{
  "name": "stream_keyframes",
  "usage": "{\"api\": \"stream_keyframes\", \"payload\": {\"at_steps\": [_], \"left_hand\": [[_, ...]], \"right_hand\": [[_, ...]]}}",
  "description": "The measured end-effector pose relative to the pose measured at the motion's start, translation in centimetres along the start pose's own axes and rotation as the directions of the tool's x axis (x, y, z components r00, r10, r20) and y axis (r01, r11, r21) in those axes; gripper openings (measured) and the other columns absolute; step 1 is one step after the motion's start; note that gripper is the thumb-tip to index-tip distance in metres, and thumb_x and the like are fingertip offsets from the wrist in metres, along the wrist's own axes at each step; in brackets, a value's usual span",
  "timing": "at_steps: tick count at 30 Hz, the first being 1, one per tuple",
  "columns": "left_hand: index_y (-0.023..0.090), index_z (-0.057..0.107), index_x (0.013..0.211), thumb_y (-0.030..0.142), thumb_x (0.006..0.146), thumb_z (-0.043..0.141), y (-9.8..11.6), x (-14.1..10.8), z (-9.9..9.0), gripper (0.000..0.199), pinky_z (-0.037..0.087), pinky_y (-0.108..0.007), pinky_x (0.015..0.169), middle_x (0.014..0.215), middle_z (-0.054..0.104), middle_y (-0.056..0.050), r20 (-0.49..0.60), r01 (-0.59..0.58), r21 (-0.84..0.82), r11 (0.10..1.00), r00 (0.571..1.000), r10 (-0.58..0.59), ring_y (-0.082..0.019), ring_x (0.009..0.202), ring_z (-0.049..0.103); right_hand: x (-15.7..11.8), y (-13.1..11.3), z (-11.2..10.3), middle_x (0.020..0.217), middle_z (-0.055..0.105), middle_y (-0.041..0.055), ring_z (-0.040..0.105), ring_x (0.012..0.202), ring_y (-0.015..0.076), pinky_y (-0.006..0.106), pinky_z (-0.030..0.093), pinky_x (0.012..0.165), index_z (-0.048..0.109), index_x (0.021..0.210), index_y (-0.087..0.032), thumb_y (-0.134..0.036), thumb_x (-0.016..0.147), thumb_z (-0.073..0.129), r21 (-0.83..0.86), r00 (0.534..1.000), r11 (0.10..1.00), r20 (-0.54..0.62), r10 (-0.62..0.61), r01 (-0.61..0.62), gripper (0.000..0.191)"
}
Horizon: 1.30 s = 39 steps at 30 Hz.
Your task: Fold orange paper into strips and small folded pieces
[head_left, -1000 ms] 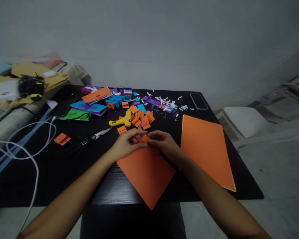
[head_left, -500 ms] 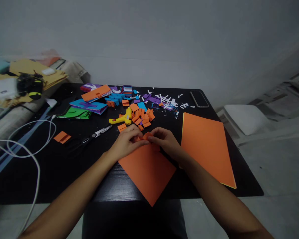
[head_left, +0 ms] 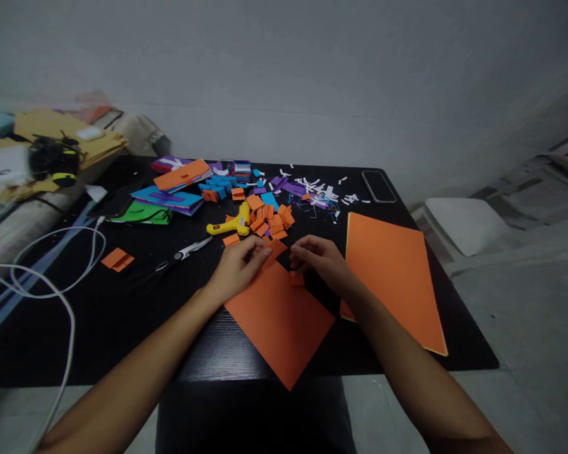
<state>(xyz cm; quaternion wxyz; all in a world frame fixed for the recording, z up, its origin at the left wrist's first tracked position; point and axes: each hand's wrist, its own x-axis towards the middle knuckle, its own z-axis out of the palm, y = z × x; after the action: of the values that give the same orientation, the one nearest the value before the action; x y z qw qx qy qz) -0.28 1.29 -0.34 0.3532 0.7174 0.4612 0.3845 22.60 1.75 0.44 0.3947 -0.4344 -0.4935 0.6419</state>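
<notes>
My left hand point(head_left: 239, 265) pinches a small orange paper piece point(head_left: 276, 251) between thumb and fingers, over the top corner of a large orange sheet point(head_left: 284, 321). To its right is my right hand point(head_left: 319, 258), fingers loosely curled and apart, with nothing visible in them. Just below those fingers a small folded orange paper tab point(head_left: 296, 278) lies by the sheet's upper right edge. Beyond the hands is a heap of small folded orange pieces point(head_left: 269, 221), beside a yellow glue gun point(head_left: 231, 222). Scissors point(head_left: 184, 252) lie to the left with their blades partly spread.
A stack of orange sheets point(head_left: 390, 277) lies on the right, with a phone point(head_left: 378, 187) behind it. Paper scraps point(head_left: 319, 192) litter the back. Colored paper bundles point(head_left: 168, 198), a lone orange piece point(head_left: 118, 259) and a white cable point(head_left: 71, 315) occupy the left.
My right hand has let go of the small orange paper and moved slightly right. The left hand keeps its pinch, and the piece now shows flatter between the hands.
</notes>
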Motion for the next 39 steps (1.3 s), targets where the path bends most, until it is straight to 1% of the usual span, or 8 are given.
{"api": "stream_keyframes", "payload": {"at_steps": [3, 6, 11, 15, 21, 26, 30, 39], "left_hand": [[0.018, 0.065, 0.095, 0.044, 0.098, 0.058, -0.1, 0.0, -0.2, 0.027, 0.039, -0.024, 0.06, 0.07, 0.057, 0.004, 0.009, 0.043, -0.017, 0.999, 0.999, -0.043, -0.012, 0.063, 0.052], [0.019, 0.059, 0.088, 0.044, 0.099, 0.055, -0.1, 0.0, -0.3, 0.027, 0.038, -0.023, 0.054, 0.066, 0.056, 0.004, 0.233, 0.128, -0.053, 0.99, 0.966, -0.113, -0.012, 0.056, 0.052], [0.019, 0.06, 0.081, 0.03, 0.093, 0.058, 0.2, -0.1, -0.3, 0.016, 0.037, -0.022, 0.053, 0.067, 0.059, 0.003, 0.454, 0.074, 0.029, 0.997, 0.887, -0.079, -0.012, 0.058, 0.055], [0.019, 0.06, 0.078, 0.022, 0.088, 0.057, 0.4, 0.0, -0.2, 0.012, 0.036, -0.023, 0.054, 0.066, 0.058, 0.004, 0.456, -0.004, 0.082, 0.997, 0.889, -0.034, -0.012, 0.058, 0.051], [0.02, 0.062, 0.08, 0.027, 0.091, 0.058, 0.2, -0.1, -0.2, 0.014, 0.037, -0.023, 0.055, 0.069, 0.063, 0.002, 0.452, 0.004, 0.043, 0.999, 0.892, -0.023, -0.013, 0.061, 0.055], [0.019, 0.068, 0.084, 0.031, 0.092, 0.061, 0.0, -0.2, 0.0, 0.016, 0.042, -0.024, 0.058, 0.073, 0.068, 0.001, 0.469, 0.001, 0.012, 1.0, 0.883, -0.007, -0.014, 0.064, 0.06], [0.019, 0.072, 0.09, 0.036, 0.095, 0.061, -0.1, -0.1, 0.3, 0.021, 0.044, -0.025, 0.064, 0.081, 0.072, -0.001, 0.395, -0.008, 0.035, 0.999, 0.919, -0.006, -0.016, 0.072, 0.064], [0.019, 0.071, 0.097, 0.042, 0.098, 0.059, 0.0, -0.2, 0.5, 0.026, 0.036, -0.024, 0.059, 0.074, 0.066, 0.002, 0.268, 0.002, 0.158, 0.987, 0.962, -0.045, -0.012, 0.061, 0.054]], "right_hand": [[-0.2, -0.7, -0.8, 0.078, 0.076, 0.0053, 0.071, 0.065, 0.0161, 0.025, 0.057, 0.055, 0.073, 0.083, -0.018, -0.061, 0.081, 0.081, -0.099, 0.948, 0.975, 0.231, 0.219, -0.201, 0.044], [-0.2, -0.5, -1.4, 0.084, 0.079, 0.0093, 0.075, 0.07, 0.0178, 0.025, 0.059, 0.058, 0.075, 0.086, -0.016, -0.059, 0.083, 0.079, -0.211, 0.856, 0.938, 0.389, 0.34, -0.276, 0.043], [1.3, 1.1, -2.2, 0.091, 0.079, 0.0076, 0.075, 0.085, 0.0221, 0.038, 0.063, 0.079, 0.077, 0.091, -0.021, -0.047, 0.078, 0.086, -0.155, 0.998, 0.986, 0.003, 0.067, -0.066, 0.031], [2.1, 1.3, -2.9, 0.124, 0.074, 0.0069, 0.063, 0.128, 0.0268, 0.047, 0.045, 0.117, 0.079, 0.096, -0.026, -0.034, 0.081, 0.081, -0.327, 0.881, 0.91, -0.31, -0.357, 0.253, 0.017], [2.2, 1.2, -2.9, 0.103, 0.078, 0.0071, 0.073, 0.103, 0.0262, 0.048, 0.056, 0.101, 0.077, 0.091, -0.024, -0.033, 0.081, 0.079, -0.233, 0.898, 0.954, -0.353, -0.262, 0.187, 0.014], [1.6, 1.4, -1.5, 0.09, 0.077, 0.0054, 0.074, 0.082, 0.0205, 0.038, 0.062, 0.077, 0.074, 0.092, -0.021, -0.048, 0.077, 0.085, -0.064, 0.997, 0.997, -0.059, -0.057, 0.053, 0.033], [0.8, 1.6, -0.5, 0.092, 0.077, 0.0043, 0.073, 0.081, 0.0187, 0.032, 0.06, 0.073, 0.074, 0.102, -0.021, -0.046, 0.078, 0.086, -0.163, 0.979, 0.985, 0.204, -0.028, 0.062, 0.036], [0.8, 1.8, -0.7, 0.084, 0.072, 0.0014, 0.066, 0.074, 0.0165, 0.029, 0.049, 0.068, 0.075, 0.099, -0.021, -0.037, 0.082, 0.081, -0.332, 0.976, 0.926, 0.177, -0.127, 0.181, 0.024]]}}
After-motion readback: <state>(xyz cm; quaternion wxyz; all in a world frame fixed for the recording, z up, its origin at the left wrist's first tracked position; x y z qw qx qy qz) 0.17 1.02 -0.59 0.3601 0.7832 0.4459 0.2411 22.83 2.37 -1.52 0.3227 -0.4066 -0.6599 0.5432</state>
